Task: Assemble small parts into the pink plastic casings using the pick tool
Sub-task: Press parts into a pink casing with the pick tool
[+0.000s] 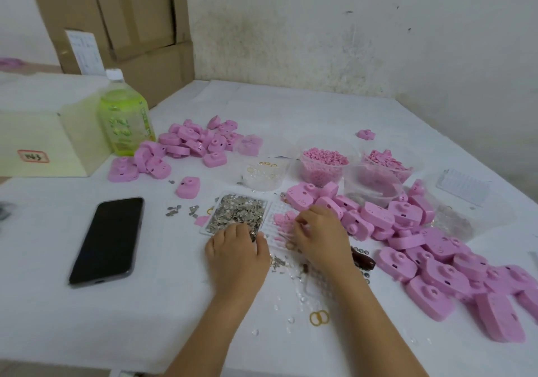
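Note:
A shallow tray (243, 206) heaped with small silver metal parts lies mid-table. My left hand (237, 257) rests on its near edge, fingers bent down onto the parts. Beside it is a white grid tray (278, 209) holding a few small pink pieces. My right hand (318, 237) hovers over the grid tray with fingers curled, pinching a thin pick tool (283, 234) that points left. Pink plastic casings lie in a large pile (407, 219) to the right and a smaller pile (186, 140) at the back left. One casing (188, 186) stands alone.
Clear tubs of pink small parts (324, 161) (387, 162) stand behind the trays. A black phone (109, 239) lies at the left, with a green bottle (125, 120) and a pale box (43, 143) behind it. Rubber bands (319, 317) and loose bits lie near my wrists.

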